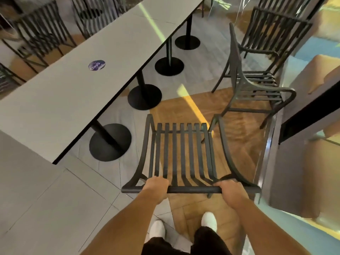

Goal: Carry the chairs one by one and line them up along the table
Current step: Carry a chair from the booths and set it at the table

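both hands clenched on the top rail of the slatted chair: left hand toward the rail's left end, right hand toward its right. chair projects straight ahead from the grip, seat far. tabletop runs diagonally, near-left to far-right, its edge left of the chair. pedestal bases sit beneath. second chair stands far right; open floor between.

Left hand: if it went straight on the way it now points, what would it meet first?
The left hand already grips the chair by its top rail; straight ahead come the chair's back slats, then probably bare floor. Depth is unclear.
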Demonstrator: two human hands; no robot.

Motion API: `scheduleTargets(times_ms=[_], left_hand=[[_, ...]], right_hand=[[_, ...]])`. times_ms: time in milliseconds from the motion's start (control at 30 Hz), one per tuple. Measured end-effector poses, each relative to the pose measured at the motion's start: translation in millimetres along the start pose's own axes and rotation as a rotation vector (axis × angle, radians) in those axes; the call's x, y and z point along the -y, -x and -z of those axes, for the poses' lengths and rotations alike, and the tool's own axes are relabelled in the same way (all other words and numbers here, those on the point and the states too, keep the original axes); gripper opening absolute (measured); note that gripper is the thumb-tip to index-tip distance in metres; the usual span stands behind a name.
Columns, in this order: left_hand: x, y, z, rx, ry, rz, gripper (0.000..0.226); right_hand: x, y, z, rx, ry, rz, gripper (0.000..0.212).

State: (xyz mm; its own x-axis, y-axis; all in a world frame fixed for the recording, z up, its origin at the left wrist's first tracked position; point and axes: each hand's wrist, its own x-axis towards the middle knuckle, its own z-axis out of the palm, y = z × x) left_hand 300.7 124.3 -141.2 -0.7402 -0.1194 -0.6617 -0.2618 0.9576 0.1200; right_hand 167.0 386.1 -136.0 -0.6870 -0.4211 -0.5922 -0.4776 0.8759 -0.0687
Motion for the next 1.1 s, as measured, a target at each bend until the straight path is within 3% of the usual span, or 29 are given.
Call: scheduleTargets(times_ms=[567, 1100], left_hand=[[-113.9, 17.6, -12.9, -0.099, 0.310, 0.463, 0.029], [-76.5, 24.6, -9.1, -0.072, 0.537, 0.652, 0.027]], right_hand=[[-50.2, -74.9, 73.8, 0.126, 0.350, 0.336, 0.067], [53.6, -123.8, 125.1, 0.138, 0.551, 0.558, 0.057]])
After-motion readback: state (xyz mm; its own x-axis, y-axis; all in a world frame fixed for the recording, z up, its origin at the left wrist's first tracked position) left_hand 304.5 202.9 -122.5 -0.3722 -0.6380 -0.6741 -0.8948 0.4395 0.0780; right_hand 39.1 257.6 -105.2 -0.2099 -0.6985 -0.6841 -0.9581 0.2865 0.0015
